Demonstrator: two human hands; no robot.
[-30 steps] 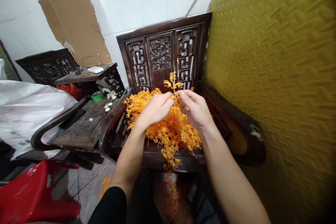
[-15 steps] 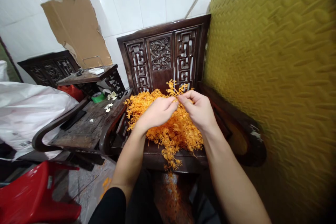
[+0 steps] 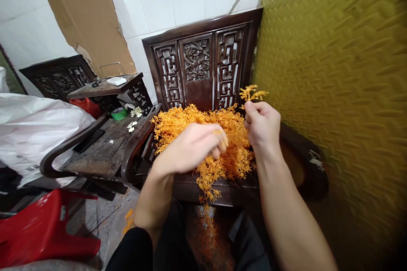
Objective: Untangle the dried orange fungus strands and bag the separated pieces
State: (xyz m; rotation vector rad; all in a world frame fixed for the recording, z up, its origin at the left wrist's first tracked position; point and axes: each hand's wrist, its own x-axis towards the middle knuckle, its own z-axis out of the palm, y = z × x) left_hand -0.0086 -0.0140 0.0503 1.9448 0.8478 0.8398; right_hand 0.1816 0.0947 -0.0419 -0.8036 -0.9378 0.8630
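Observation:
A heap of orange plastic sprigs (image 3: 178, 120), thin and branching, covers the seat of a dark carved wooden chair (image 3: 199, 93). My right hand (image 3: 263, 123) is closed on one orange sprig (image 3: 252, 93), held up at the right of the heap with its branched top above the thumb. Over the front of the heap hangs my left hand (image 3: 200, 144), slightly blurred, its fingers curled. A bit of orange shows at its fingertips; what piece it is I cannot make out. Some sprigs trail over the seat's front edge.
On the right stands a yellow textured foam mat (image 3: 333, 72). At left are a wooden seat (image 3: 98, 152) with green tape (image 3: 118, 113) and small white pieces (image 3: 132, 126), a white bag (image 3: 41, 131) and a red plastic stool (image 3: 47, 228). Cardboard (image 3: 92, 21) leans on the tiled wall.
My hands were together at a sprig above the heap. They have parted: the right moved right and up with the sprig, the left came down toward the front of the heap.

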